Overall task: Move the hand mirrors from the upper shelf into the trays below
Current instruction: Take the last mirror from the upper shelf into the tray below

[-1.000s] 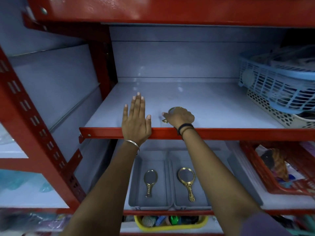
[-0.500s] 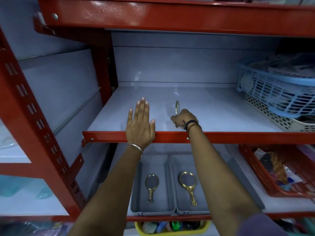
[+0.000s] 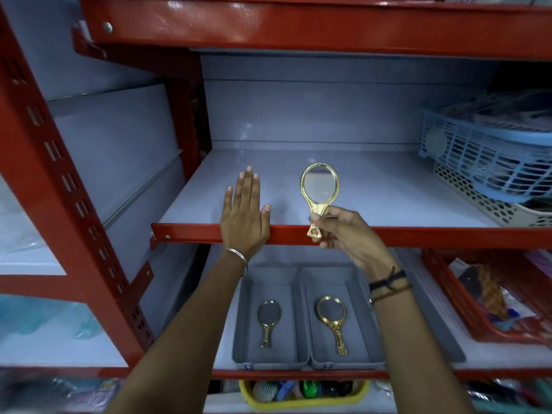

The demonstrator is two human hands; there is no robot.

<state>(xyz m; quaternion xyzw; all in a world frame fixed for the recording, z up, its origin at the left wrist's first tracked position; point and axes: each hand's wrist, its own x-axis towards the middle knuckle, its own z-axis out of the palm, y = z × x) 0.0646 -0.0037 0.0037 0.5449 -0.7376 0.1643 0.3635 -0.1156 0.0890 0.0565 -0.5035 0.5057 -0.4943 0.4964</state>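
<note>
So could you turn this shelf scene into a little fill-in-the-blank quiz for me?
1. The right hand holds the upright gold-framed oval hand mirror by its ____.
2. The left hand lies ____ on the grey upper shelf.
3. Each of the two grey plastic trays below holds ____ mirror.

Missing words: handle; flat; one

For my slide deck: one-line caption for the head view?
Right hand holds a gold hand mirror upright above two trays.

Head view (single, wide-angle), close, level toward red shelving (image 3: 298, 233)
</note>
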